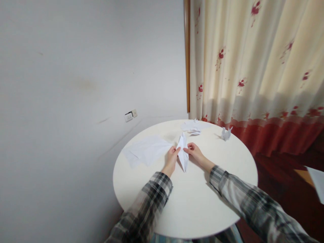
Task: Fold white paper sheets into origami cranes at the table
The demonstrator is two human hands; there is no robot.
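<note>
A long, pointed piece of folded white paper is held between my two hands over the round white table. My left hand grips its left edge, the thumb lying on the front face. On the other side, my right hand pinches the right edge between thumb and fingertips. The paper stands roughly lengthwise, one tip pointing away and the other towards me. Its far side and some of my fingers behind it are hidden.
Flat white sheets lie at the left of the round table. Folded paper pieces rest at the back, and a folded paper figure stands back right. A wall with a socket and a patterned curtain lie beyond.
</note>
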